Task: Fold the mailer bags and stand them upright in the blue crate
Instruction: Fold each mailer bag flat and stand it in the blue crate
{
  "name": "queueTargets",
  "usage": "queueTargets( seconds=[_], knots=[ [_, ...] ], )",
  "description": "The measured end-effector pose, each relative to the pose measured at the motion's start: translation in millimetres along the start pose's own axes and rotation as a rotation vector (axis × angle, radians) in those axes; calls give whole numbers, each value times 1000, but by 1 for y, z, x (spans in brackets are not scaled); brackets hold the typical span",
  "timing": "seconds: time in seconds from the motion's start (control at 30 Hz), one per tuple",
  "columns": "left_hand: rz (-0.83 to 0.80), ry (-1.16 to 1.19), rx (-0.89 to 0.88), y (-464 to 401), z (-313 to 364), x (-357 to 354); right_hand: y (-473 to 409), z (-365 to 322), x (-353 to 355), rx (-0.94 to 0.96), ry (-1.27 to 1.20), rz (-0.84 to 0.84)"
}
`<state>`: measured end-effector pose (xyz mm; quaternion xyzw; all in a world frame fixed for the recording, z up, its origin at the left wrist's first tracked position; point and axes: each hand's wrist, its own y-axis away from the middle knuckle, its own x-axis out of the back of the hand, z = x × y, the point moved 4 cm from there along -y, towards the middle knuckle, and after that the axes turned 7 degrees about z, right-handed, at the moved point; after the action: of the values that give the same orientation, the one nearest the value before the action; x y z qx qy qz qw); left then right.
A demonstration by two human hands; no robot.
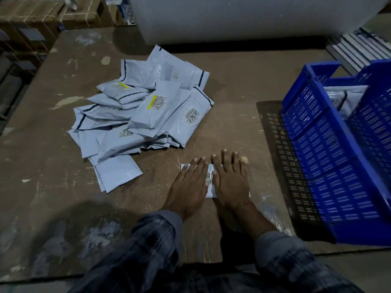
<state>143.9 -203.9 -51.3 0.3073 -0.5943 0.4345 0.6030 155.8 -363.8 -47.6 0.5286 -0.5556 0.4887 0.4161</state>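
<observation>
Head view: brown tabletop (232, 127), scuffed. Near the front edge, one mailer bag (210, 187), grey-white with a barcode label, lies flat under both hands. Left hand (188, 187) and right hand (230, 182) lie side by side, palms down, fingers straight and spread, pressing on it. Toward the left and middle, a loose pile of mailer bags (139, 115). At the right edge, a blue crate (330, 149), slotted walls, with at least one bag inside (347, 98) standing upright. Plaid sleeves (152, 246) at the front.
</observation>
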Motion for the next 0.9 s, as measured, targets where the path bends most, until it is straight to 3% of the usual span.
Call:
queueTargets(
  seconds=[0.2,0.27,0.37,0.47,0.63,0.9],
  knots=[
    [-9,-48,233,-12,-11,4,43,1,7,122,-43,31],
    [-23,-88,200,-8,-7,3,42,2,6,112,-70,42],
    [-54,-101,16,2,-2,1,27,1,7,87,-112,32],
    [-89,-12,-4,4,-7,-1,21,3,5,83,-97,8],
    [-139,284,200,-1,-29,-5,15,13,19,126,-81,23],
    [-2,425,295,-6,-32,6,10,31,45,10,-288,-89]
  ],
)
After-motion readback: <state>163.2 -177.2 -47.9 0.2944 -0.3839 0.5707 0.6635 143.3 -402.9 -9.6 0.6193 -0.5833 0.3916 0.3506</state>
